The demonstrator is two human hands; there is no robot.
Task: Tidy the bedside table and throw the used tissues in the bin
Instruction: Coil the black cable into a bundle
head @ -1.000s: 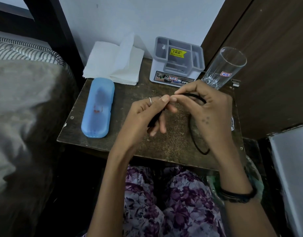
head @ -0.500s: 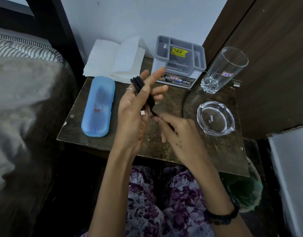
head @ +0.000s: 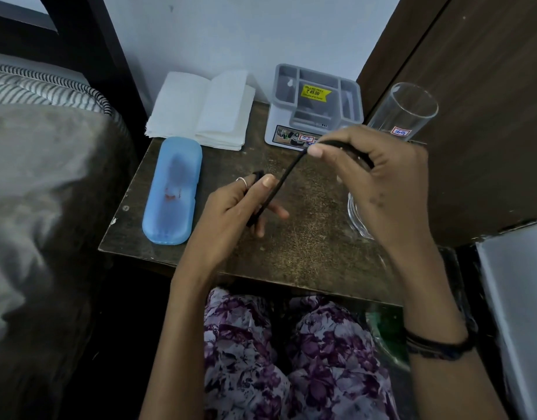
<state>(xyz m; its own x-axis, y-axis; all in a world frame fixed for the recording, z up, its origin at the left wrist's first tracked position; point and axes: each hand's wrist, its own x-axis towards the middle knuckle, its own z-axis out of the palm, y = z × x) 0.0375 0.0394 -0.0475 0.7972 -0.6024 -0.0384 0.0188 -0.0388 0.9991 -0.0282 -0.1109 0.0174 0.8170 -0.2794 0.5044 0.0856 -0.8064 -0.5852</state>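
A black cable stretches taut between both hands above the brown bedside table. My left hand holds a coiled part of the cable wound around its fingers. My right hand pinches the other end, raised near the back of the table. A stack of white tissues lies folded at the table's back left. A green-lined bin shows partly under the table's front right edge.
A blue glasses case lies on the left of the table. A grey organiser tray stands at the back. A tall glass and a glass ashtray sit on the right. A bed lies to the left.
My right hand rose from the table's middle toward the back right, pulling the cable straight. My left hand dropped lower and tilted, still holding the coil. The ashtray is now mostly hidden behind my right hand.
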